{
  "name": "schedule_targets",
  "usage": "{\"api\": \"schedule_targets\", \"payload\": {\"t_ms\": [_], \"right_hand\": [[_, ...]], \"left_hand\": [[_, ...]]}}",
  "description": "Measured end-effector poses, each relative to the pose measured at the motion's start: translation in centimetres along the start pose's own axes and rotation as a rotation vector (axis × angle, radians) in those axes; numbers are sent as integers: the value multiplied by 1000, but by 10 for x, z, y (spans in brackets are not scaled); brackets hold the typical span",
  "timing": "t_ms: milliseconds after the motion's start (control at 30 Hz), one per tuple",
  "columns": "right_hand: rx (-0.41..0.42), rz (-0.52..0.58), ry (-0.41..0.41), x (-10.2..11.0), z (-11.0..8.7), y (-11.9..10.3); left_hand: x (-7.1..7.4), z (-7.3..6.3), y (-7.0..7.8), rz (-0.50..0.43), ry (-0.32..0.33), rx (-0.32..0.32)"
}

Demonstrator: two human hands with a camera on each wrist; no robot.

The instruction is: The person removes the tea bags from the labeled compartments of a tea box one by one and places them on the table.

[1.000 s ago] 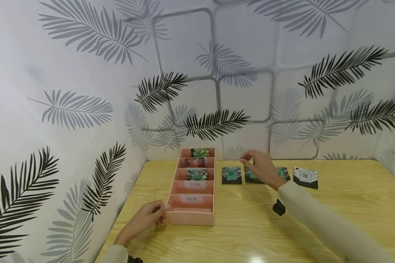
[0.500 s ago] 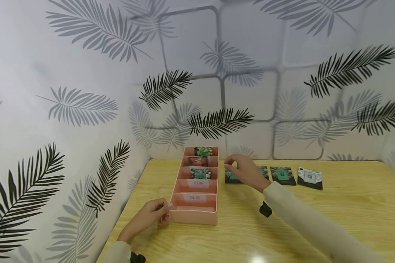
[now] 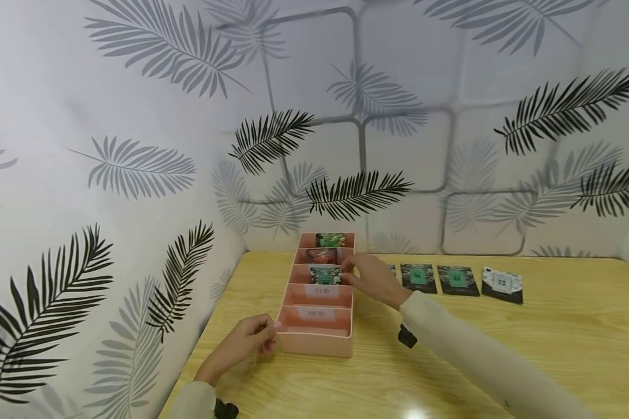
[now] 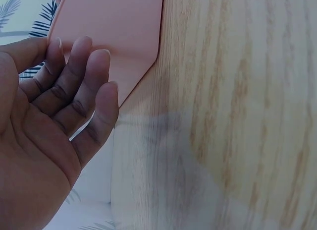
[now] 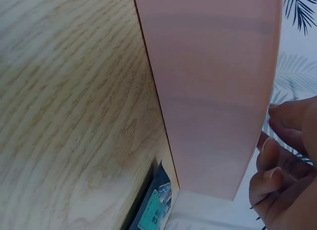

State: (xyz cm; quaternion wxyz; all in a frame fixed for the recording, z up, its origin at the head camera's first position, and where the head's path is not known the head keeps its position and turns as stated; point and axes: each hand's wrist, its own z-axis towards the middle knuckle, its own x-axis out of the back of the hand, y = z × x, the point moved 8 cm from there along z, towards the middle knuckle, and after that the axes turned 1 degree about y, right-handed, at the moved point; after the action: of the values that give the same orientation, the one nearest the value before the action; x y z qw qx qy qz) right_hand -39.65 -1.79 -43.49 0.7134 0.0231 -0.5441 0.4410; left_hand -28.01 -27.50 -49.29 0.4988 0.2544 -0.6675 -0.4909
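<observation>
A long pink divided storage box [image 3: 315, 344] stands on the table, with packets in its three far compartments. My left hand [image 3: 243, 343] pinches its near left corner between thumb and index finger, the other fingers loosely bent, as the left wrist view shows. My right hand [image 3: 374, 280] is over the box's right rim, fingertips at the right edge of a black-and-green tea packet [image 3: 322, 275] in the third compartment. Its fingers are loosely curled and nothing shows between them; whether they touch the packet I cannot tell. Farther back lie a red packet [image 3: 321, 255] and a green packet [image 3: 330, 240].
Right of the box, a row of flat packets lies on the table [image 3: 451, 349]: two black-and-green ones, a packet [image 3: 418, 277] and another packet [image 3: 458, 280], then a white-and-black packet [image 3: 502, 284]. One more is mostly behind my right hand. A leaf-patterned wall closes the back.
My right hand has moved left from above the row of packets to the box's third compartment. The left hand stays at the box corner. The whole view has shifted slightly.
</observation>
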Motion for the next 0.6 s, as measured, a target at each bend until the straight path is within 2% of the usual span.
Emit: {"api": "schedule_targets", "payload": {"t_ms": [167,600], "right_hand": [[-33,-90,-57,-10,5,-2],[-105,-122,-36,-14,13,-5]], "left_hand": [[-1,1,-1,-9,-2,11],[0,2,0,-26,-7,19]]}}
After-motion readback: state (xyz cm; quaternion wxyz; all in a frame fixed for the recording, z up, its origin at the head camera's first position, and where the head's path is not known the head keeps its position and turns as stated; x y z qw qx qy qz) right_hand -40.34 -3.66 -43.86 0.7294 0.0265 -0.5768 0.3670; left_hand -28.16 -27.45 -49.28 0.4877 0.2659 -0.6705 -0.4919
